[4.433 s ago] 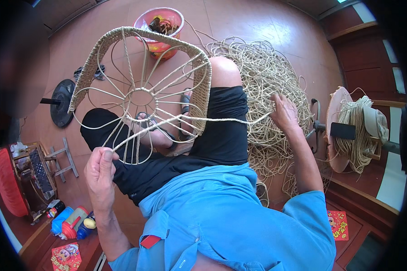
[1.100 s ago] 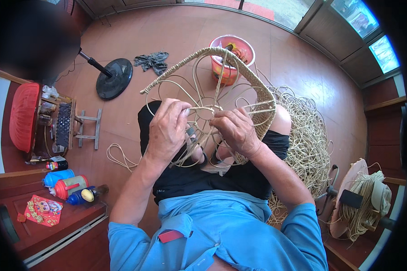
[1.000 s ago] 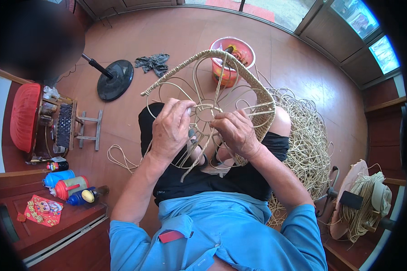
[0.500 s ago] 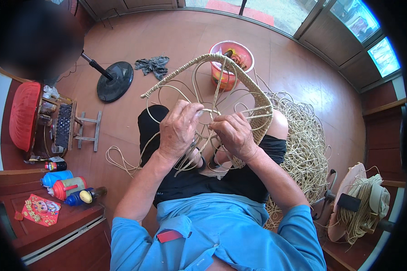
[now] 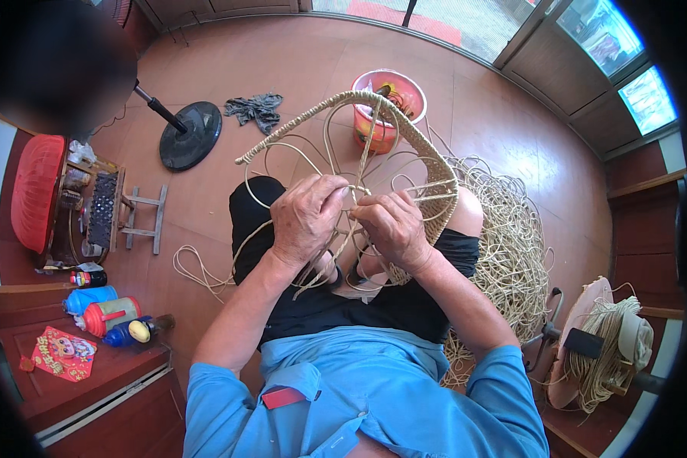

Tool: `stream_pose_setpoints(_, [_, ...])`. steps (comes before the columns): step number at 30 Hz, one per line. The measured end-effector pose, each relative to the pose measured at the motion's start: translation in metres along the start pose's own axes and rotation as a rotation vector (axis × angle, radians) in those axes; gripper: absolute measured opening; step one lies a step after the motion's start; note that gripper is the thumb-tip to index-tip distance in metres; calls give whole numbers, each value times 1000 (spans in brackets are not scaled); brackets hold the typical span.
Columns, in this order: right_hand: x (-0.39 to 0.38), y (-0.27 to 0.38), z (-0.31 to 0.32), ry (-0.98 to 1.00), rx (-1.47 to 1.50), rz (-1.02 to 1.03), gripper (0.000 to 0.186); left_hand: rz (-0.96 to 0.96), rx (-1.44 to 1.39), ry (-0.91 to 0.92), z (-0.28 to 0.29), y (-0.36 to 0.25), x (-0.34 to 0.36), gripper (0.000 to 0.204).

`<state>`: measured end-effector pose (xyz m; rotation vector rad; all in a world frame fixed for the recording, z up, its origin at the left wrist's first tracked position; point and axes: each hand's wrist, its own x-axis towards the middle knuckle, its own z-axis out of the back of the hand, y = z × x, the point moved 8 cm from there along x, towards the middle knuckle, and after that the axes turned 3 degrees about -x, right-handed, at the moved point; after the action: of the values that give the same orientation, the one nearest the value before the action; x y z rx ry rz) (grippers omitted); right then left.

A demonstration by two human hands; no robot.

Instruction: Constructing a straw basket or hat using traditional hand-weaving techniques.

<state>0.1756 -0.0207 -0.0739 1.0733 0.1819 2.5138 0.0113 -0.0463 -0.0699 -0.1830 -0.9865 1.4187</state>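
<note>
A half-woven basket of straw-coloured cord rests across my knees, its braided rim curving over the top and its right side closely woven. Loops of bare cord fan out on the open side. My left hand is closed in a pinch on a strand of cord near the middle of the basket. Just right of it, my right hand also pinches cord, thumb and forefinger pressed together. The fingertips nearly meet. Which strand each hand grips is partly hidden by the fingers. A twisted cord end hangs below the left hand.
A big heap of loose cord lies on the floor to the right, near a cord-wound reel. Ahead stands a red bucket. A fan base, dark cloth and several bottles are on the left.
My left hand has come slightly closer to the right, and less cord shows between the fingertips. The basket stays in nearly the same place.
</note>
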Motion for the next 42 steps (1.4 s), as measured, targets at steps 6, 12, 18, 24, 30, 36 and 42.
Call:
stream_pose_setpoints(6, [-1, -2, -2, 24, -5, 3, 27, -114, 82, 15, -1, -5, 2, 10])
stream_pose_setpoints(12, [18, -5, 4, 72, -55, 34, 25, -286, 97, 2, -2, -9, 1, 11])
stream_pose_setpoints(18, [65, -16, 10, -10, -228, 40, 15, -249, 99, 7, -5, -1, 1, 17])
stream_pose_setpoints(24, [86, -34, -19, 403, -256, -226, 6, -203, 16, 18, -5, -1, 3, 14])
stream_pose_setpoints(30, [100, -44, -33, 735, -288, -410, 19, -203, -85, 3, -6, -3, 8, 9])
stream_pose_setpoints(36, [104, -46, -43, 849, -371, -401, 19, -134, -135, -25, -8, 3, 7, 12])
stream_pose_setpoints(42, [106, -45, -44, 897, -422, -397, 19, -195, -49, -76, -6, -1, 5, 14])
